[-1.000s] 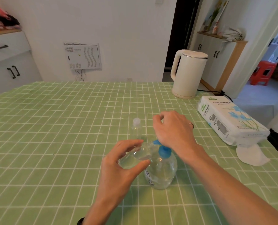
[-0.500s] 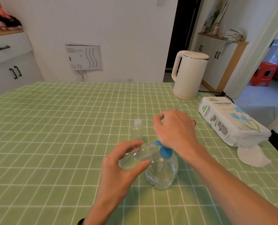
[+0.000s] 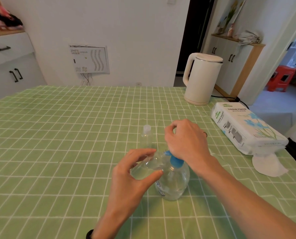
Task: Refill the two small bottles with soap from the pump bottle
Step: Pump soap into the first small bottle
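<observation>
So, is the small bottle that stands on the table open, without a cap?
No, the standing small bottle wears its clear cap, upright beyond the left hand.

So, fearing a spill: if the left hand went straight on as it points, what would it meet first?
Likely the blue pump of the pump bottle, right beside the small bottle the left hand holds; depth unclear.
</observation>
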{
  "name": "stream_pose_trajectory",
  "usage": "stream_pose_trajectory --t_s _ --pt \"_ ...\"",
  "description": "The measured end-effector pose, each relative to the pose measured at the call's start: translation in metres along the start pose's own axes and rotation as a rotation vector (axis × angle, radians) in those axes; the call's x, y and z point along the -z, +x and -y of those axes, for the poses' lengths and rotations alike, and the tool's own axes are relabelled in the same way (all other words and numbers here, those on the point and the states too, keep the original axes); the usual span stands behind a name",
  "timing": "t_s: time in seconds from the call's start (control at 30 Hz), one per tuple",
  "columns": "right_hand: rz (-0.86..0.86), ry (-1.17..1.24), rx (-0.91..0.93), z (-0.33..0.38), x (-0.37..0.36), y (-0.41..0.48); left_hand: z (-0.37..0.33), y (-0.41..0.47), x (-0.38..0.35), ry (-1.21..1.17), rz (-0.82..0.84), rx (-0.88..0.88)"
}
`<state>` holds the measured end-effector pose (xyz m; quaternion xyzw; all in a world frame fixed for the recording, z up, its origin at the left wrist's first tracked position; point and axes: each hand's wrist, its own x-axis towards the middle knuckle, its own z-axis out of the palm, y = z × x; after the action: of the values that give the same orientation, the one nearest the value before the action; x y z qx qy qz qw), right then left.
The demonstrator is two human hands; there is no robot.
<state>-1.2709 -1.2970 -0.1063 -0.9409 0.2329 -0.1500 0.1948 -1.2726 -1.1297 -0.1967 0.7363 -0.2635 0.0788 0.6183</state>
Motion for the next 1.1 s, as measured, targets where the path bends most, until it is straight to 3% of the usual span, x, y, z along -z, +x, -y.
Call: stream_pose_trajectory --t_s 0.23,0.53,0.87,1.1 --pt "-0.074 -0.074 0.072 0.005 0.007 0.004 -0.005 0.001 0.004 -0.016 -0.026 0.011" --pt "0.12 -0.023 -0.05 -0.003 -0.003 0.004 -0.003 0.001 0.001 -0.011 -0.013 0.016" --pt "0.032 -0.08 0.018 0.001 0.002 0.007 -0.004 0.002 0.003 -0.009 -0.024 0.019" --pt "0.168 0.076 -0.071 -0.004 -0.003 0.007 -0.001 0.001 0.002 0.013 -0.014 0.011"
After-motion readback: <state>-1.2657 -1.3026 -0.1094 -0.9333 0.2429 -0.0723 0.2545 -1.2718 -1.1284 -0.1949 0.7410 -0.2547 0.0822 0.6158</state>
